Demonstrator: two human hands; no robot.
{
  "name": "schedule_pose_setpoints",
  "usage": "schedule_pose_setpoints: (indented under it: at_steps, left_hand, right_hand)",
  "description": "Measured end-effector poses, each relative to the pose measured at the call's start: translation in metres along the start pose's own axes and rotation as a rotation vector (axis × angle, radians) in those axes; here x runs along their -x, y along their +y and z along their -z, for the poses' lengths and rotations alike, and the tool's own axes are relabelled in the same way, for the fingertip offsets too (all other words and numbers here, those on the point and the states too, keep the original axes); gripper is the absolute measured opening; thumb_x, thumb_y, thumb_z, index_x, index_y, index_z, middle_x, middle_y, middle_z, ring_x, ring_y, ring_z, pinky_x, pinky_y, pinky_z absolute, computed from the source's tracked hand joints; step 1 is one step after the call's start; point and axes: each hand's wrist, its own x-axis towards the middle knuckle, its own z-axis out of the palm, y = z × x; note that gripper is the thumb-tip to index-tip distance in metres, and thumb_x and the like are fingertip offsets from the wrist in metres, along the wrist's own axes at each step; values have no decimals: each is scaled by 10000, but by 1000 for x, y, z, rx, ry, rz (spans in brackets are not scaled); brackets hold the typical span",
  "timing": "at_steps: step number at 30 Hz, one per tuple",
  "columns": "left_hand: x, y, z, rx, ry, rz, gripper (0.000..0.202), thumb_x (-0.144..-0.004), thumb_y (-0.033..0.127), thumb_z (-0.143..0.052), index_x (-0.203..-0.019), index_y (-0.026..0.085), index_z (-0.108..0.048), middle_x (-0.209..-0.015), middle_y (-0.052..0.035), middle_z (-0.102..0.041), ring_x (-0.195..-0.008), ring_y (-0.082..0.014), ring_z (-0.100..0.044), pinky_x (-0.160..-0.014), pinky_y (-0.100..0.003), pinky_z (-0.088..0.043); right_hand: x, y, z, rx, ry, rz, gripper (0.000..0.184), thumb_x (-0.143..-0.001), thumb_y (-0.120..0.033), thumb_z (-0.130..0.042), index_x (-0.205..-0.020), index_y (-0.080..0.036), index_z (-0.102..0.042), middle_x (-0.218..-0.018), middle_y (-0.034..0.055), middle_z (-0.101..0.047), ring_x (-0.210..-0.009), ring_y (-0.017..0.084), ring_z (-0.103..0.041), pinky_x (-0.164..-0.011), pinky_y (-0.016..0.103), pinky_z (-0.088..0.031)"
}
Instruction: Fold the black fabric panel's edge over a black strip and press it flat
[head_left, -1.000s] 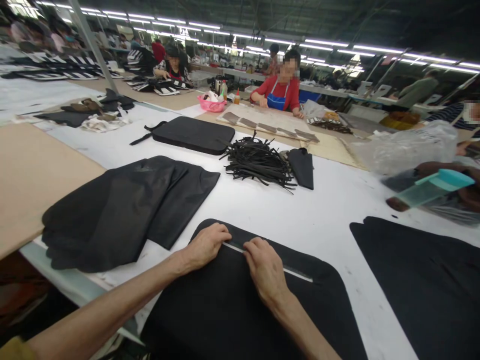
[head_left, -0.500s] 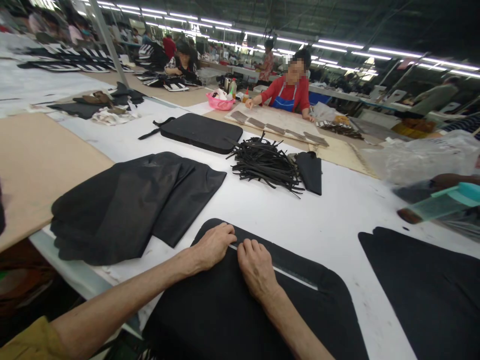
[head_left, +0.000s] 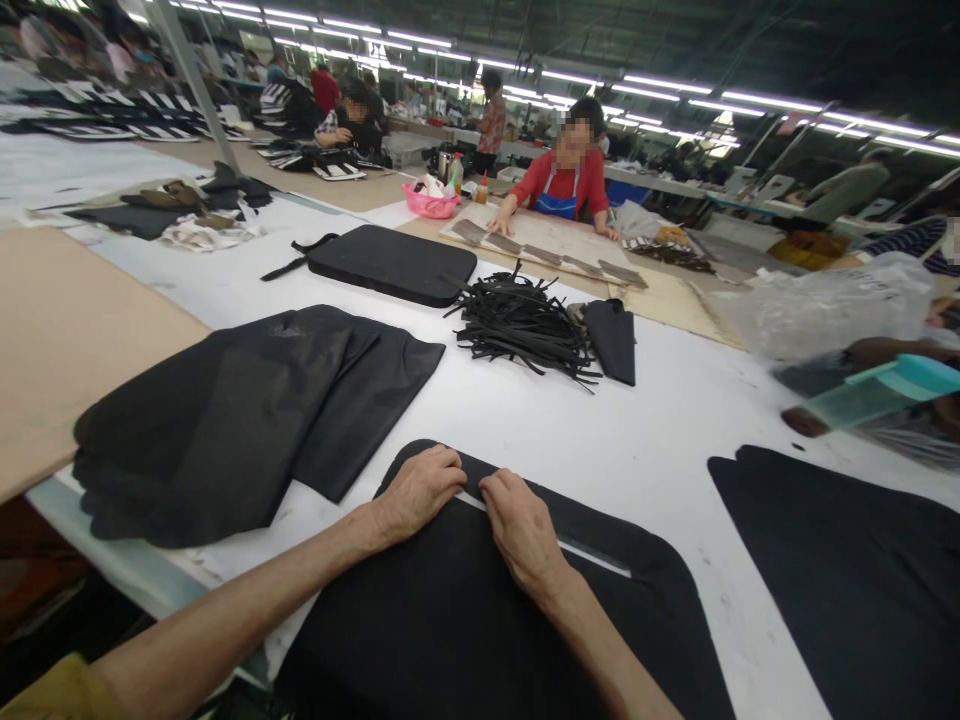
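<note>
A large black panel (head_left: pixel 435 620) with rounded corners, perhaps leather or coated fabric, lies in front of me. Along its far side runs a narrow white line (head_left: pixel 596 558); whether it is a strip or a slot showing white beneath, I cannot tell. My left hand (head_left: pixel 421 490) is closed at the left end of this line, fingertips pinching the panel's material. Just right of it, my right hand (head_left: pixel 527 528) is also closed, its curled fingers gripping the material along the line. A small gap separates the two sets of fingertips, and their undersides are hidden.
Black pieces lie stacked (head_left: pixel 217 420) at left, with another black sheet (head_left: pixel 840 570) at right. Beyond are a padded black panel (head_left: pixel 390 262), a heap of black strips (head_left: pixel 525 325) and a teal-lidded bottle (head_left: pixel 862 395). Across the table, a person in red (head_left: pixel 566 185) handles brown pieces.
My right hand's fingers have uncurled slightly and shifted along the white line, leaving a clearer gap to my left hand. The view has turned slightly. The person opposite has moved a hand onto the brown pieces.
</note>
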Motion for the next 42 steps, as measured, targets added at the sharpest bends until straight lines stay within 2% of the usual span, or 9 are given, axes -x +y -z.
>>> schedule_pose_setpoints:
  at_steps: [3, 5, 8, 15, 24, 36, 42]
  left_hand:
    - [1, 0, -1, 31, 34, 23, 102, -857, 151, -495, -847, 182, -591, -886, -19, -547, -828, -147, -479, -731, -255, -393]
    - [2, 1, -2, 38, 42, 28, 99, -857, 158, -496, -840, 183, -591, -890, -21, -543, -831, -149, -475, -734, -260, -393]
    - [1, 2, -1, 32, 33, 35, 112, -865, 172, -486, -825, 181, -590, -894, -24, -536, -835, -150, -468, -738, -265, -391]
    - [-2, 5, 4, -21, 11, 51, 88, -862, 177, -501, -832, 184, -583, -891, -20, -549, -846, -166, -462, -759, -310, -359]
    - [-6, 8, 5, 73, -17, 126, 76, -842, 151, -518, -783, 184, -552, -894, -10, -552, -863, -165, -472, -771, -305, -353]
    - [-10, 21, 7, -19, -26, 213, 149, -876, 168, -414, -775, 175, -523, -876, -27, -526, -837, -176, -449, -747, -320, -362]
    - [-14, 25, 5, -47, -43, 323, 131, -830, 128, -430, -737, 176, -509, -855, -28, -519, -819, -176, -463, -723, -313, -369]
  right_hand:
    - [3, 2, -2, -43, 32, -5, 98, -877, -168, -546, -973, -185, -537, -918, 30, -543, -869, 175, -503, -777, 271, -421]
    - [3, 2, -4, -46, 40, 4, 126, -842, -183, -600, -957, -189, -548, -923, 33, -543, -875, 192, -496, -786, 293, -419]
    - [5, 3, -6, -28, 53, -1, 49, -859, -153, -559, -881, -195, -568, -895, 33, -545, -856, 198, -493, -776, 307, -407]
    - [25, 20, -2, -6, 94, -100, 116, -892, -125, -487, -856, -183, -581, -861, 37, -541, -849, 196, -481, -779, 305, -383]
    - [50, 39, 4, -21, 92, -223, 127, -898, -136, -486, -808, -188, -559, -831, 25, -526, -808, 193, -473, -733, 298, -373]
    - [39, 29, 8, 57, 0, -385, 146, -892, -143, -493, -771, -193, -557, -813, 42, -553, -798, 225, -488, -698, 342, -335]
    - [32, 30, 14, 72, -60, -462, 148, -861, -177, -535, -719, -212, -563, -783, 27, -584, -771, 222, -513, -663, 331, -336]
